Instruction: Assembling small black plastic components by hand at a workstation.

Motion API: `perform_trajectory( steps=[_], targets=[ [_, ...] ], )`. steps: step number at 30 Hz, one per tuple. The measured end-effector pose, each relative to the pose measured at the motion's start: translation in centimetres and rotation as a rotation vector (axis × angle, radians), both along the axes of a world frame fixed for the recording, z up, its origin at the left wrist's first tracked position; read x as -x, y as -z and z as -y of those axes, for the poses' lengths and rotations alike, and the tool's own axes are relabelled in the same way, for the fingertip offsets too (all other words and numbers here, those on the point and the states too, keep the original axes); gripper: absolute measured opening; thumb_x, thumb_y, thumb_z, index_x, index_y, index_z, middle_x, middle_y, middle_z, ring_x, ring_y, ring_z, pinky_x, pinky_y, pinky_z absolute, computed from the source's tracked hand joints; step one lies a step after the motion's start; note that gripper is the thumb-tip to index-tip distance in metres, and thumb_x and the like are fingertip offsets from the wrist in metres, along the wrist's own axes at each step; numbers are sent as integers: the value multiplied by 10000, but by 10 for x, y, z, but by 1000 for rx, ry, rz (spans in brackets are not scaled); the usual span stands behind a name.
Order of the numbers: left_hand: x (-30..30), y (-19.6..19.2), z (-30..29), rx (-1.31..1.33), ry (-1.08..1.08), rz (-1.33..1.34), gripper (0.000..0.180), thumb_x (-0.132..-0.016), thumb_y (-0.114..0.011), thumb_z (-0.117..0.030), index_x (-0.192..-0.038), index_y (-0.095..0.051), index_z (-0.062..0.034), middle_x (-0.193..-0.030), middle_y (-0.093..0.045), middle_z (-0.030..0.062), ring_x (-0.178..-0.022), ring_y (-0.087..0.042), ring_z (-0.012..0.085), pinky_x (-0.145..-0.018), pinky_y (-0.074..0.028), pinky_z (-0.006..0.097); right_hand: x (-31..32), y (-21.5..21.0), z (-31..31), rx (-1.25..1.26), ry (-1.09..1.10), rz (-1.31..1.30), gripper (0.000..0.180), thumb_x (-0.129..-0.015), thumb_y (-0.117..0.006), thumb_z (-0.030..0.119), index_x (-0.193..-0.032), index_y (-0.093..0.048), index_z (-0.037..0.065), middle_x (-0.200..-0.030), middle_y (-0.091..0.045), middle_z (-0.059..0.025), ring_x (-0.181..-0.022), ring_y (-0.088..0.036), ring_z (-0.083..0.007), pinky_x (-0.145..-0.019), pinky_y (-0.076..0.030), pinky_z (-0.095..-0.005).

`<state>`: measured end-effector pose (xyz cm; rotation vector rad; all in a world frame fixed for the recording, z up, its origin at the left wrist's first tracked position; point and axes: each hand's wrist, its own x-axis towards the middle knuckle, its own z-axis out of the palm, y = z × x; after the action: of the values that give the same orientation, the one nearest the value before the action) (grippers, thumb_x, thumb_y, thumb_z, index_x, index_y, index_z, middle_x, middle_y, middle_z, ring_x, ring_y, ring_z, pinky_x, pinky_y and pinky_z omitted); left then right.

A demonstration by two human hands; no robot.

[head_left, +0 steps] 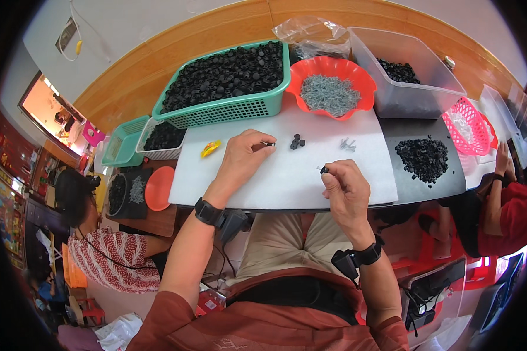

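My left hand (pixel 244 157) is over the white sheet (pixel 216 187), thumb and fingers pinching a small dark piece (pixel 267 143) whose exact shape is hard to make out. Closer to the table's front edge, my right hand (pixel 346 188) pinches a small black cap (pixel 324 170) with a thin metal tip showing beside it. Between and beyond the hands, several black caps (pixel 297 141) sit in a little cluster. A few silver screws (pixel 348 144) lie to their right. Near my left wrist rests a yellow wrapped item (pixel 211 148).
A green basket (pixel 234 109) heaped with black caps stands at the back, beside a red scalloped bowl (pixel 363 82) of screws and a clear plastic bin (pixel 416 96). Loose black parts (pixel 423 159) cover a dark mat at right. People sit at both sides.
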<state>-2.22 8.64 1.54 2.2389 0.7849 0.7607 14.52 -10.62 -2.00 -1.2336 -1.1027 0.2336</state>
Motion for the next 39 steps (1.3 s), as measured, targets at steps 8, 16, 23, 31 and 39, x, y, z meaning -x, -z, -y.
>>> perform_trajectory(
  steps=[8, 16, 23, 31, 39],
  targets=[
    [3, 0, 14, 573, 81, 196, 255, -901, -771, -35, -1150, -750, 16, -1089, -747, 85, -902, -702, 110, -810, -559, 239, 0, 0, -1, -6, 4, 22, 113, -981, -707, 56, -1069, -668, -4, -993, -654, -85, -667, -574, -109, -583, -462, -252],
    [4, -3, 31, 718, 154, 315, 281, -922, -754, -20, -1193, -713, 41, -1112, -744, 111, -928, -725, 152, -856, -606, 285, 1, -3, 0, 15, -7, 2, 100, -980, -703, 42, -1062, -673, -7, -993, -651, -86, -666, -575, -108, -581, -463, -255],
    [1, -4, 46, 896, 182, 378, 273, -956, -721, -21, -1218, -693, 51, -1144, -734, 134, -945, -732, 171, -895, -630, 313, 1, -2, 0, 11, -23, -12, 96, -979, -699, 37, -1062, -673, -3, -999, -651, -89, -668, -578, -110, -580, -465, -255],
    [1, 0, 55, 1078, 229, 493, 304, -986, -694, -49, -1270, -658, 53, -1170, -718, 149, -953, -733, 172, -914, -643, 327, 1, -4, 0, 9, -33, -17, 102, -976, -700, 30, -1068, -672, -3, -1002, -653, -88, -672, -579, -111, -583, -466, -256],
    [1, 8, 55, 1226, 256, 587, 310, -1021, -657, -97, -1296, -637, 47, -1145, -716, 152, -944, -736, 163, -902, -653, 339, 6, -10, 0, 21, -38, -25, 136, -952, -710, 4, -1085, -681, -5, -1007, -658, -99, -697, -590, -124, -601, -477, -264]
  ],
)
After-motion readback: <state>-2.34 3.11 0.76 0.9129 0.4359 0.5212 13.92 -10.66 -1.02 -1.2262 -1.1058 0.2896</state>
